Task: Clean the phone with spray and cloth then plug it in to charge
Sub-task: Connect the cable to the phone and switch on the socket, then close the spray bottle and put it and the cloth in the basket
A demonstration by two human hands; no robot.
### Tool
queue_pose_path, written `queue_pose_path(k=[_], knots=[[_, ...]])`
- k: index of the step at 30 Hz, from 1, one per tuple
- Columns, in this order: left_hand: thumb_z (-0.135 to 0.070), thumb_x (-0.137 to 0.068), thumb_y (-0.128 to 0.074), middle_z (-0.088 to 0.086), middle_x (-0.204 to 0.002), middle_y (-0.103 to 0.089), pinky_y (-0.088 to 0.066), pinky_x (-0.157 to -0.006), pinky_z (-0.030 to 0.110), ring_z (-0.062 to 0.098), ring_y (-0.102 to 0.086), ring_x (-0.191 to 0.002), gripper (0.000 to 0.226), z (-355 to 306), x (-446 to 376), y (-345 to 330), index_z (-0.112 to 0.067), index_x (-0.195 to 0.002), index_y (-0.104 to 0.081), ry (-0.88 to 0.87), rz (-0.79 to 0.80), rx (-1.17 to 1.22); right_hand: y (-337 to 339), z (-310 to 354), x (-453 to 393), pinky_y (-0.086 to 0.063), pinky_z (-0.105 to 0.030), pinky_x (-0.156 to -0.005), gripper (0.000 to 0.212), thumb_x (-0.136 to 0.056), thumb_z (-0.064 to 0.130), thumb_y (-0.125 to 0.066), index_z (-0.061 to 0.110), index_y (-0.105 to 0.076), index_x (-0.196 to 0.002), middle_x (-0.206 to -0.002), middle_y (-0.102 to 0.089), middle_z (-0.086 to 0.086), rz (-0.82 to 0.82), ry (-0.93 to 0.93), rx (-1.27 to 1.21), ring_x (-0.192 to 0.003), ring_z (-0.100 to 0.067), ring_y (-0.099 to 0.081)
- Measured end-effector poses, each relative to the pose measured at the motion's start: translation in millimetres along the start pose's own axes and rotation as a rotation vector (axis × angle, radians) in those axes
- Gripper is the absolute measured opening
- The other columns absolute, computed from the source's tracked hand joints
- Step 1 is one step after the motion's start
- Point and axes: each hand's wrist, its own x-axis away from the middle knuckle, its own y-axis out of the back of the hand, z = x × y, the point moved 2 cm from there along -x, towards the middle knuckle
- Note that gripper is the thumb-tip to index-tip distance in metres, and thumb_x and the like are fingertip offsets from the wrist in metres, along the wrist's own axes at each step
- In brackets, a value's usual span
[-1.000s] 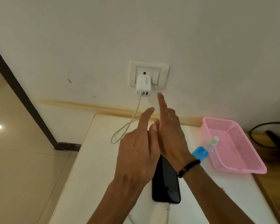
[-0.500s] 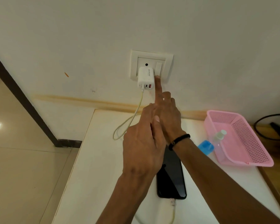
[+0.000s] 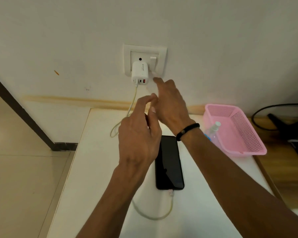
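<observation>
A black phone [image 3: 169, 164] lies face up on the white table [image 3: 96, 169], with a pale cable [image 3: 162, 215] plugged into its near end. The cable runs up to a white charger [image 3: 139, 73] seated in the wall socket [image 3: 144, 60]. My right hand [image 3: 170, 102] hovers just below the socket's switch [image 3: 153, 63], its index finger extended and not touching it. My left hand [image 3: 138, 134] floats above the phone's far end, fingers loosely curled, holding nothing. A clear spray bottle [image 3: 213, 130] with a blue label leans against the basket.
A pink plastic basket [image 3: 244, 134] sits at the table's right side. Beyond it, a black cable [image 3: 265, 110] and a dark object lie on a wooden surface. Tiled floor lies to the left of the table.
My right index finger touched the socket's switch half a second ago and has now dropped just below it. My left hand's fingers have curled in.
</observation>
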Motion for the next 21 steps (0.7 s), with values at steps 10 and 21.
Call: queue_pose_path(k=[10,21], knots=[[-0.034,-0.106,-0.047,-0.005,-0.062,-0.064,-0.054,-0.068,0.039,0.019,-0.064,-0.064,0.023,-9.3,5.8,-15.4,-0.026,-0.113,-0.067,0.085,0.150,-0.104,92.1,-59.9,81.0,-0.048,-0.009,-0.075,0.026,-0.101,0.032,-0.064,0.020,-0.070,-0.123,-0.111,-0.072,0.004,-0.413,-0.219,-0.302,-0.082,-0.002,-0.066],[-0.041,-0.101,-0.052,-0.011,-0.063,-0.064,-0.040,-0.057,0.025,0.009,-0.061,-0.060,0.026,-2.1,6.4,-21.9,-0.026,-0.099,-0.073,0.154,0.216,-0.246,66.2,-128.6,127.4,-0.042,-0.004,-0.055,0.049,-0.088,0.049,-0.077,0.027,-0.058,-0.128,-0.096,-0.059,0.020,-0.386,-0.517,-0.421,-0.078,0.004,-0.064]])
